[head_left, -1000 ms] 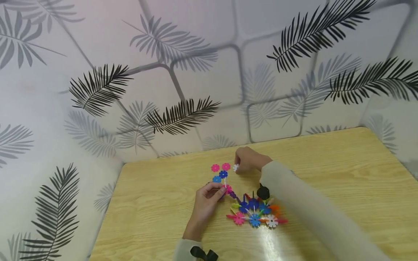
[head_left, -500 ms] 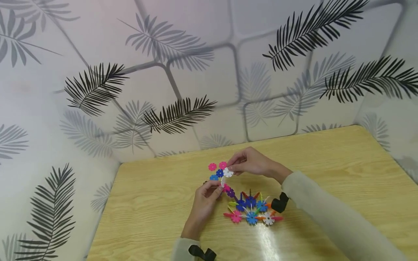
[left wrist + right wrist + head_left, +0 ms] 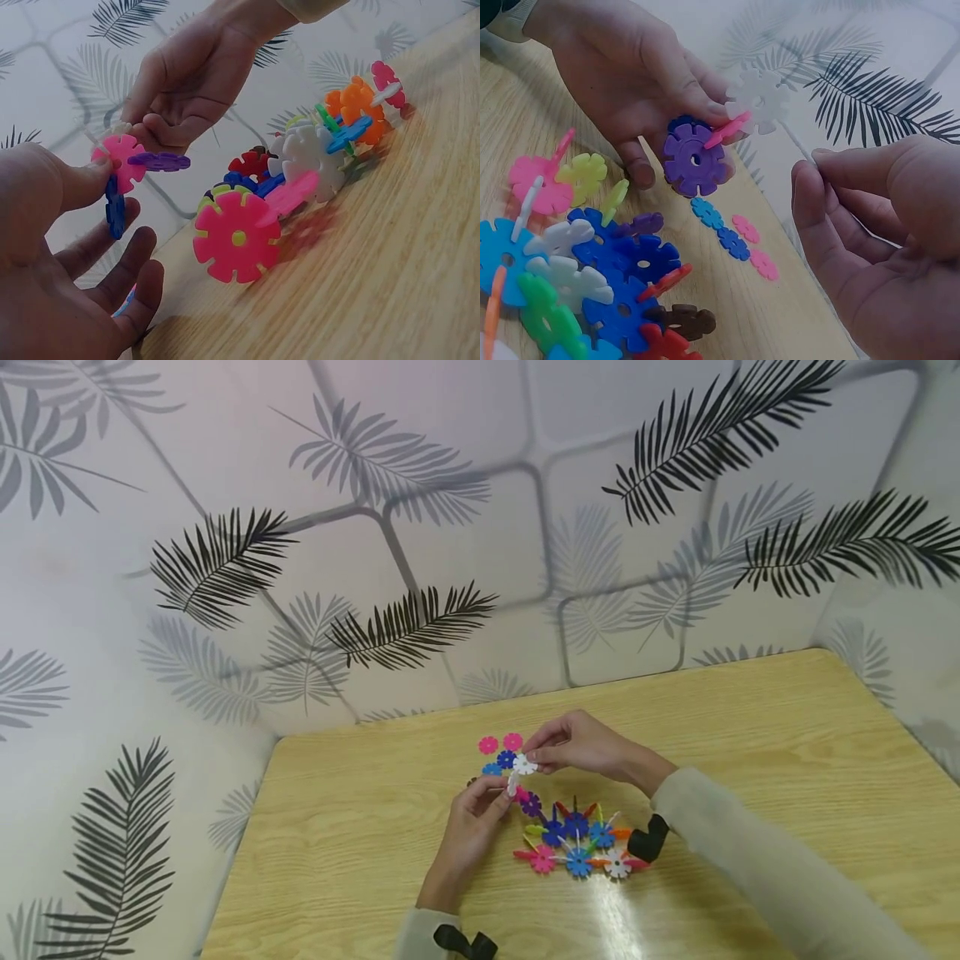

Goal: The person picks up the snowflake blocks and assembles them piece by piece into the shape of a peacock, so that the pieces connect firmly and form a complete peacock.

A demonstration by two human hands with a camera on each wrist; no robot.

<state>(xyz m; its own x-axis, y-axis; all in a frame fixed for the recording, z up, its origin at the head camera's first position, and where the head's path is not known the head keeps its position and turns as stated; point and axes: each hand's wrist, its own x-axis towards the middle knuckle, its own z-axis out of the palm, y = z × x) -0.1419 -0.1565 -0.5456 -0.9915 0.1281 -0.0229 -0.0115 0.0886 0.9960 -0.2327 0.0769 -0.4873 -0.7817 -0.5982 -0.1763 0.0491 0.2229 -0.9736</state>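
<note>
My left hand (image 3: 468,827) pinches a small joined cluster of flower-shaped notched discs between thumb and fingers. In the left wrist view the cluster has a pink disc (image 3: 129,169), a purple disc (image 3: 161,161) and a dark blue disc (image 3: 115,210). The right wrist view shows a white disc (image 3: 757,105) slotted to the pink one. With thumb and index finger, my right hand (image 3: 588,747) holds another white disc (image 3: 525,764), its edge right at the cluster's white disc. The lower fingers of the left hand are spread loosely.
A larger joined build of multicoloured discs (image 3: 578,862) stands on the wooden table (image 3: 337,843), nearer me and right of the left hand. Beyond the left hand lie loose pink discs (image 3: 488,745), a dark blue disc (image 3: 506,760) and a light blue disc (image 3: 492,770). Patterned wall behind.
My right hand has brought the white disc from the table's far part leftward to the cluster, then slightly lower. The left hand keeps hold of the cluster, its white disc turned a little.
</note>
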